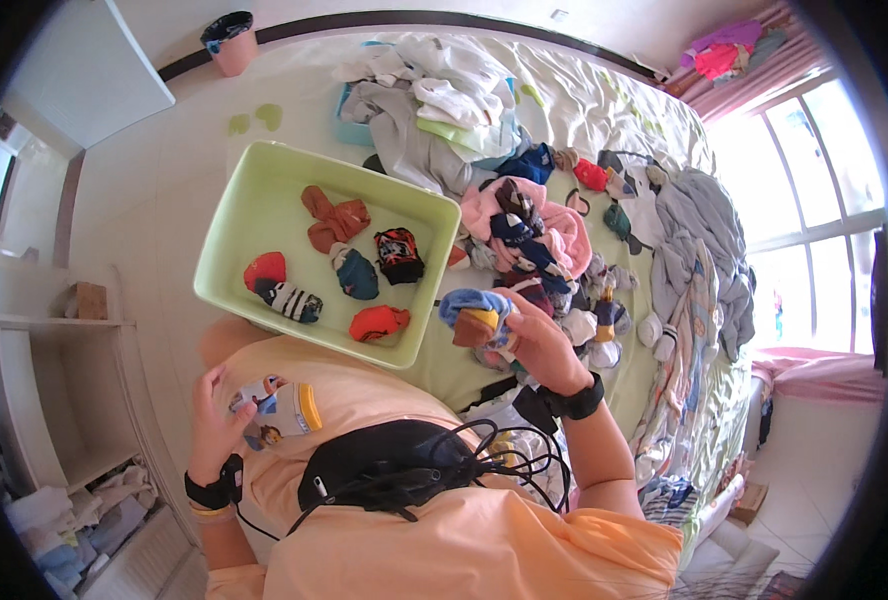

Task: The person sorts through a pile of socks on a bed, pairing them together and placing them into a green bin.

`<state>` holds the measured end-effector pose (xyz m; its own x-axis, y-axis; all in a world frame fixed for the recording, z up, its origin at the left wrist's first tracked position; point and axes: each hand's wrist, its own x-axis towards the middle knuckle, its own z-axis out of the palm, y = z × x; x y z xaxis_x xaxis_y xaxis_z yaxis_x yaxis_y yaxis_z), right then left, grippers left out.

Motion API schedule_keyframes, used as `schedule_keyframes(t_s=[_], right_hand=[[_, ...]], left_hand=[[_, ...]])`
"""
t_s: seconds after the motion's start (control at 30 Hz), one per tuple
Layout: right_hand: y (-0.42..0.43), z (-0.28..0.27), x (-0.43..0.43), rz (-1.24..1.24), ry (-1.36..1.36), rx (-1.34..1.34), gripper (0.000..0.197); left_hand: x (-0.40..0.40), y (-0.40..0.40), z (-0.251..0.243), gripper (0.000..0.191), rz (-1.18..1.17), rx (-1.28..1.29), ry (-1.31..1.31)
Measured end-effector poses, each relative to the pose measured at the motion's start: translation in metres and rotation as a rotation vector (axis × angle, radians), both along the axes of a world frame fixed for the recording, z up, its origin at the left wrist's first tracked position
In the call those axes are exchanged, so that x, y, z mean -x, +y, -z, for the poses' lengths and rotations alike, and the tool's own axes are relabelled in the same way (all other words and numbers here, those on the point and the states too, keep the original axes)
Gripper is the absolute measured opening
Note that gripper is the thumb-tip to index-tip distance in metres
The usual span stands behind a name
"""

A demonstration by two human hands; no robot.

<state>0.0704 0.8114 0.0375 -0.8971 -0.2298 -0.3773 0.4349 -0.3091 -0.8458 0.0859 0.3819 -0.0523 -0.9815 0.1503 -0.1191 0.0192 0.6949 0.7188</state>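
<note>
My right hand (545,341) is closed on a bundled blue, yellow and brown sock (477,319), just right of a pale green plastic bin (324,165). My left hand (218,420) is over my lap, with its fingers around the edge of a white and grey cloth piece (286,409) with a yellow band and printed figures; it looks like a sock or small garment. Inside the bin lie several rolled socks, among them a rust-brown pair (335,221), a teal one (357,274), a black and red one (399,255), a striped one (294,301) and a bright red one (378,322).
On the bed, a pink fleece (575,232) lies among many loose and rolled socks (580,326). Behind the bin, clothes overflow a blue basket (354,131). Grey garments (703,247) are heaped at the right. Black cables (522,465) cross my waist by a black pouch (384,465).
</note>
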Motion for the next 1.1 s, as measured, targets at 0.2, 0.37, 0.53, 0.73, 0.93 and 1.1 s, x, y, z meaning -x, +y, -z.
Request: schedule_keyframes(t_s=[0.2,0.37,0.53,0.73,0.93,1.1], right_hand=[[-0.037,-0.026,0.027,-0.482,0.072,-0.06,0.041],[-0.077,-0.035,0.044,-0.582,0.173,-0.04,0.039],[-0.092,-0.035,0.043,-0.106,0.9,-0.981,0.053],[-0.113,-0.041,0.033,-0.191,0.933,-0.961,0.052],[-0.112,-0.026,0.032,-0.169,1.029,-0.898,0.031],[-0.104,-0.026,0.028,-0.169,0.652,-0.528,0.02]], left_hand=[[0.041,0.055,-0.098,0.045,0.175,-0.217,-0.028],[0.053,0.123,-0.15,0.04,0.35,-0.342,-0.051],[0.051,0.129,-0.119,0.026,0.083,-0.635,-0.024],[0.04,0.145,-0.113,0.018,-0.004,-0.654,0.139],[0.034,0.132,-0.104,0.011,-0.014,-0.75,0.02],[0.032,0.109,-0.106,0.013,-0.134,-0.904,-0.084]])
